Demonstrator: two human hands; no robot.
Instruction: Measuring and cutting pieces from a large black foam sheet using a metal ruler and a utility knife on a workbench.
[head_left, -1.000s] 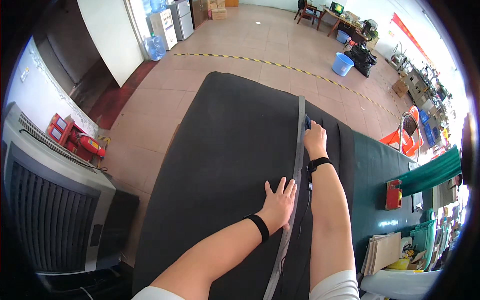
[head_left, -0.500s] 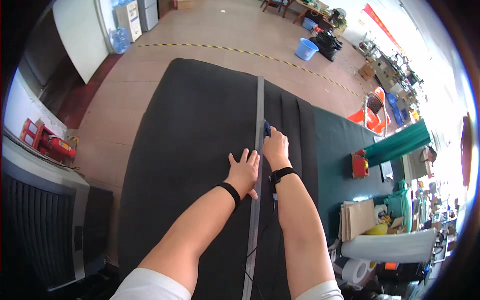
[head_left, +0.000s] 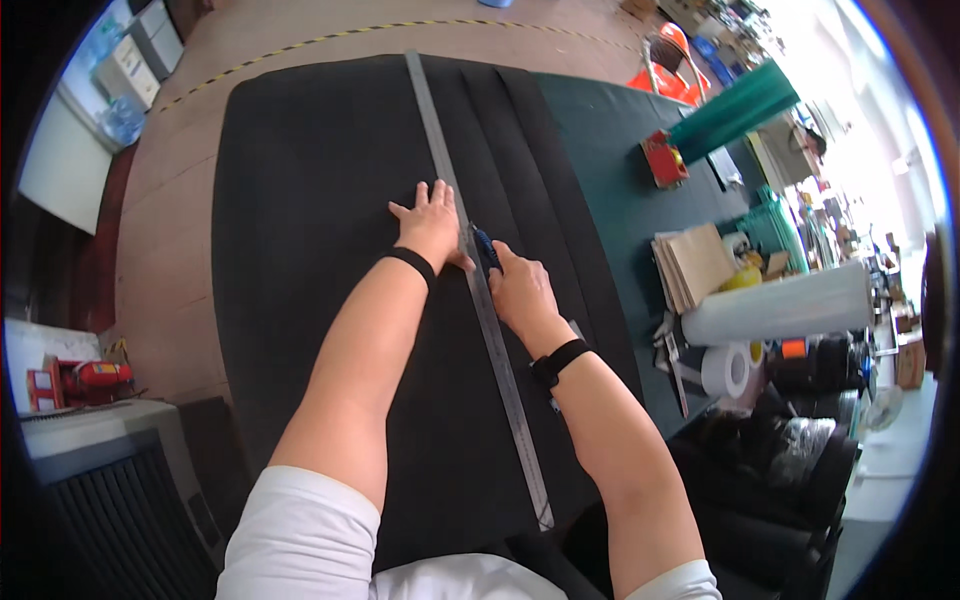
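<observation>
A long metal ruler (head_left: 505, 390) lies across a large black sheet of soft-looking material (head_left: 300, 200) on the table. My left hand (head_left: 430, 228) presses on the ruler's left edge, fingers spread and thumb across the metal. Wrapped round a dark blue utility knife (head_left: 485, 245), my right hand (head_left: 525, 290) is just right of the ruler. The knife's tip is at the ruler's right edge, beside my left hand; its blade is too small to make out. Long folds or strips run through the black material right of the ruler.
The green tabletop (head_left: 590, 150) continues right, bearing a green roll (head_left: 735, 112), a red object (head_left: 663, 160), brown cardboard pieces (head_left: 692, 265) and a clear plastic roll (head_left: 780, 303). An orange chair (head_left: 675, 70) stands beyond. A grey slatted unit (head_left: 120, 500) is at lower left.
My right hand has drawn the knife toward me along the ruler, now level with my left hand. The left hand still presses on the ruler. The view has shifted and turned.
</observation>
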